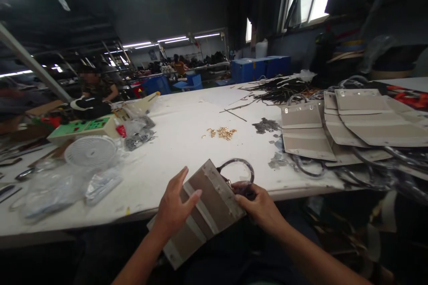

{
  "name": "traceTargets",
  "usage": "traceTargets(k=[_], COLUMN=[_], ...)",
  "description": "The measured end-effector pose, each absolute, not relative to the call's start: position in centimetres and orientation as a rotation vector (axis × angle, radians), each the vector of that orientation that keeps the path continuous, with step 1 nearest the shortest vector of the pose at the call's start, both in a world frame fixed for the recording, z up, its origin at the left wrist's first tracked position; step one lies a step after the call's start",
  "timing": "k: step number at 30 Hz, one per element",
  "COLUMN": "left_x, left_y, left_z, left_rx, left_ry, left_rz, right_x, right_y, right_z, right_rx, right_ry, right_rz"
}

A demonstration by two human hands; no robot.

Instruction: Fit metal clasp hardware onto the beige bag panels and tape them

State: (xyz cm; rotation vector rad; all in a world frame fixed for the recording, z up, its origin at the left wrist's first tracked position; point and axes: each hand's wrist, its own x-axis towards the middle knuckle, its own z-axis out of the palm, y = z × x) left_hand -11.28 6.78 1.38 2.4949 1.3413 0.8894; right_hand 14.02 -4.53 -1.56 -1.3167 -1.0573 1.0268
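Though near, golden pieces (226,133) beyond panel (214,198).

Panel (216,192) matt, cloth- or paper-like, can't tell which. Handle (236,160) glossy. Small pieces (225,133) shiny, gold, metal-looking. Counter (177,129) smooth, mostly matt. Bag (53,191) clear, crinkled plastic. Fan (90,152) plastic.

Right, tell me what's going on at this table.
A person is handling a beige panel at the near edge of the white table. The left hand is over the panel, its thumb apart from the fingers, while the right hand holds the panel's edge by a dark looped handle. Small gold-coloured pieces lie loose beyond the hands, with grey pieces further right. Similar panels are piled at the right.
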Motion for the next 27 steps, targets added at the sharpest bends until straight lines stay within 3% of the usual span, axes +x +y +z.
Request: traceTargets(k=[6, 14, 20, 27], left_x=[-8.5, -7.5, -7.8, -4.9], left_y=[9.2, 8.5, 6.2, 8.0], left_z=[4.3, 3.7, 2.7, 1.1], left_rx=[1.921, 1.504, 1.341, 1.709], left_ry=[0.891, 0.692, 0.648, 0.882], left_rz=[0.119, -0.306, -0.189, 0.084], right_x=[15.1, 17.0, 17.1, 16.0], right_y=[-8.9, -12.1, -12.7, -11.0], right_z=[-2.2, -5.2, -6.4, -9.7], right_rx=[-1.245, -1.176, -1.200, -1.320], right_ry=[-1.140, -1.129, -1.400, -1.101], right_rz=[1.084, 1.392, 1.370, 1.518])
